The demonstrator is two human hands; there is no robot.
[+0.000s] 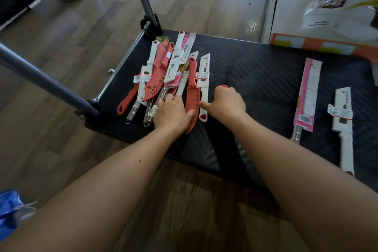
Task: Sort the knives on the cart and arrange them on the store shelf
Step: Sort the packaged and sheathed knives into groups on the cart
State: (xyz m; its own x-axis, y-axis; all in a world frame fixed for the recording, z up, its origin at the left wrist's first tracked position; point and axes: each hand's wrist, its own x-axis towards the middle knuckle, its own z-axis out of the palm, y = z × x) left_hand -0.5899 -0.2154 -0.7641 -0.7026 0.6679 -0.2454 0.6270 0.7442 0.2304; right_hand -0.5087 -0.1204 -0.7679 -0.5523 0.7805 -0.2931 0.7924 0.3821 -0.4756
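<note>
Right hand [227, 102] curled over red knife [223, 86], only its end showing. Left hand [173, 113] flat, fingers straight on knife pile [163, 71] at left end of cart deck [255, 71]. Knives likely light, stiff, sheaths slick; best taken by handle, not blade end.

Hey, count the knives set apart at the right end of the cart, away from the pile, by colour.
Pink-carded knife: 1
White knife: 1
Total: 2
</note>
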